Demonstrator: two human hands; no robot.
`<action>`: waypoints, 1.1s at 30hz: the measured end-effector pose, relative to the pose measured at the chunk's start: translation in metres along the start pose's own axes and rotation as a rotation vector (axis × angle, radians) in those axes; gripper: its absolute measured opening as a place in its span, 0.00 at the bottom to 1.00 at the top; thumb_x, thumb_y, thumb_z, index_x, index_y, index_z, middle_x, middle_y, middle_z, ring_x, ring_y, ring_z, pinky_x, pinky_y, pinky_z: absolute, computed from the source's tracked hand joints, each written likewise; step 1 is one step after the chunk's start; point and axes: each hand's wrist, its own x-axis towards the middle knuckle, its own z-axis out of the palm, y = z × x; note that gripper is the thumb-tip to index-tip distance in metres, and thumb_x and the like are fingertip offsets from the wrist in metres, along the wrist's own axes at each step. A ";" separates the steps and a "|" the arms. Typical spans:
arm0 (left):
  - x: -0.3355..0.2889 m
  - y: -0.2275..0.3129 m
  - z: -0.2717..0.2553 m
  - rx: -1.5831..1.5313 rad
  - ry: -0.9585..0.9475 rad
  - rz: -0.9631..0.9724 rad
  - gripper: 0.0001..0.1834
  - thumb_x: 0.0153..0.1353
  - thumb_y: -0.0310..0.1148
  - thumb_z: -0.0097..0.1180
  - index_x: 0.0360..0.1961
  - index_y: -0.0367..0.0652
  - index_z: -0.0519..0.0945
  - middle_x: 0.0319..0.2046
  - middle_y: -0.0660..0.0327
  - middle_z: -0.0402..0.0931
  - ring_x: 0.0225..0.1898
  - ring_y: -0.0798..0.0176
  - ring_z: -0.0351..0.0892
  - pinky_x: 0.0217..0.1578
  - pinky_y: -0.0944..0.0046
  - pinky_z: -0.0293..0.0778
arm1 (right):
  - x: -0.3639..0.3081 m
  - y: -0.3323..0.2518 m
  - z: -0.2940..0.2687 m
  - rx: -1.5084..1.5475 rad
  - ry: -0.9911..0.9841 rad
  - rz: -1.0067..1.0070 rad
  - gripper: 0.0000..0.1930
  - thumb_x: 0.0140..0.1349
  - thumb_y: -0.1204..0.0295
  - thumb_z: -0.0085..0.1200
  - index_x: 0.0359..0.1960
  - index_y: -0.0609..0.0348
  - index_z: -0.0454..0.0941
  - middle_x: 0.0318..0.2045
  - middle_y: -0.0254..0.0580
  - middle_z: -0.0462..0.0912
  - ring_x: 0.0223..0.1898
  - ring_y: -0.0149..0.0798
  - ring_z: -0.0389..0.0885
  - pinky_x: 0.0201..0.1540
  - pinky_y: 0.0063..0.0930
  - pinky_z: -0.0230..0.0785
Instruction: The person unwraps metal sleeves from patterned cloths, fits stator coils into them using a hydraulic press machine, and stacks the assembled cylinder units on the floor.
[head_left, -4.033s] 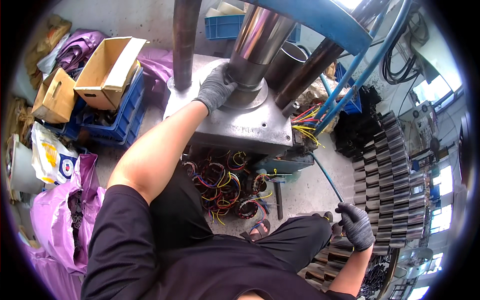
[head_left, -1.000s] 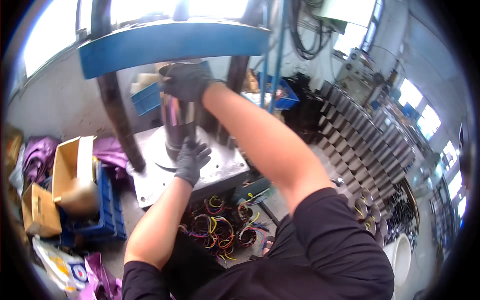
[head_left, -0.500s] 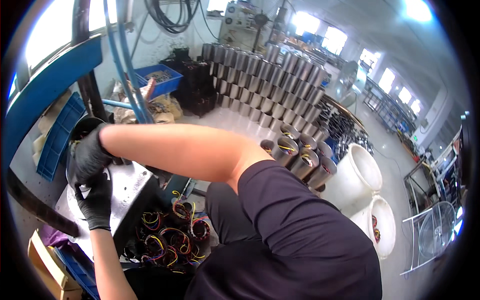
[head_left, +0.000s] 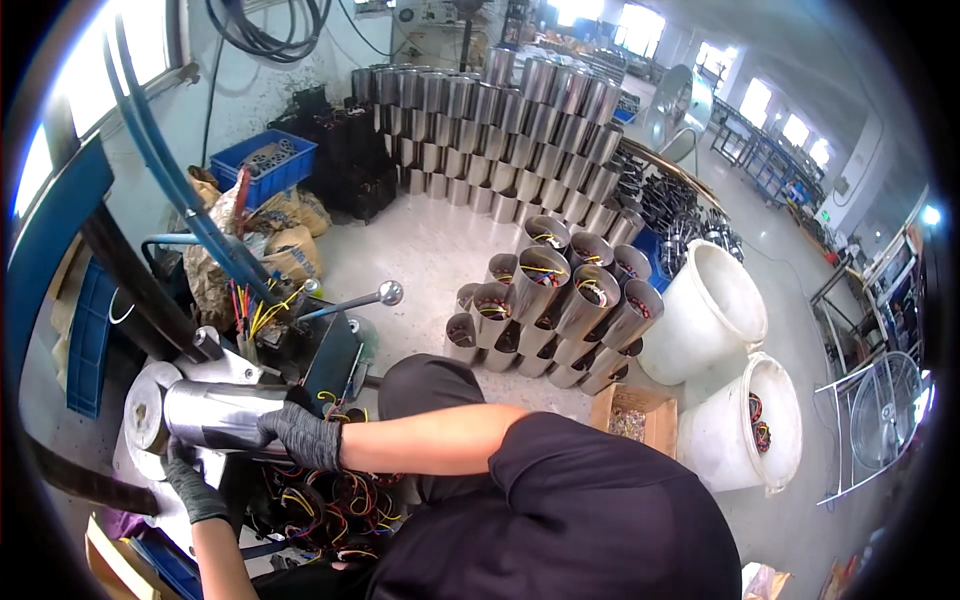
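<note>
A shiny metal cylinder (head_left: pixel 222 414) lies on its side above the press table (head_left: pixel 230 368), its left end against a round metal block (head_left: pixel 146 416). My right hand (head_left: pixel 303 437), in a black glove, is closed around the cylinder's right end. From below, my left hand (head_left: pixel 196 490), also gloved, grips near the left end, its fingertips partly hidden between cylinder and block. Beneath the cylinder, several wound stators with coloured wires (head_left: pixel 320 505) are heaped beside my legs. A lever with a ball knob (head_left: pixel 389 292) sticks out beyond the table.
Metal cylinders (head_left: pixel 480 130) are stacked against the far wall. Nearer, more cylinders with wires inside (head_left: pixel 585 300) stand beside two white tubs (head_left: pixel 700 315) and a cardboard box (head_left: pixel 632 420). A blue bin (head_left: pixel 262 170) sits at the back left, behind the press's blue hoses (head_left: pixel 160 165).
My right hand has come back from the press, toward me and to the right. The metal cylinder now lies sideways between my hands. My left hand has moved slightly lower in view; the view has shifted.
</note>
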 end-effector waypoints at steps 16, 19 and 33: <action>0.088 0.048 0.083 1.347 -0.059 0.355 0.28 0.73 0.53 0.44 0.58 0.42 0.80 0.50 0.48 0.83 0.50 0.46 0.81 0.53 0.53 0.73 | -0.007 0.033 -0.040 0.735 0.055 0.106 0.31 0.32 0.81 0.62 0.46 0.50 0.73 0.41 0.43 0.77 0.48 0.42 0.76 0.57 0.33 0.68; 0.101 0.053 0.089 1.266 -0.081 0.324 0.30 0.73 0.54 0.44 0.58 0.40 0.81 0.53 0.49 0.83 0.52 0.46 0.82 0.54 0.53 0.73 | 0.019 0.058 -0.035 0.600 0.170 -0.062 0.09 0.53 0.77 0.57 0.37 0.54 0.80 0.38 0.37 0.82 0.43 0.33 0.78 0.52 0.29 0.71; 0.017 0.078 0.153 1.637 0.185 0.458 0.29 0.73 0.56 0.42 0.50 0.44 0.86 0.49 0.43 0.83 0.52 0.41 0.82 0.52 0.47 0.74 | 0.009 0.081 -0.011 -0.012 0.435 -0.155 0.09 0.65 0.76 0.45 0.37 0.58 0.80 0.38 0.50 0.81 0.44 0.47 0.80 0.52 0.36 0.72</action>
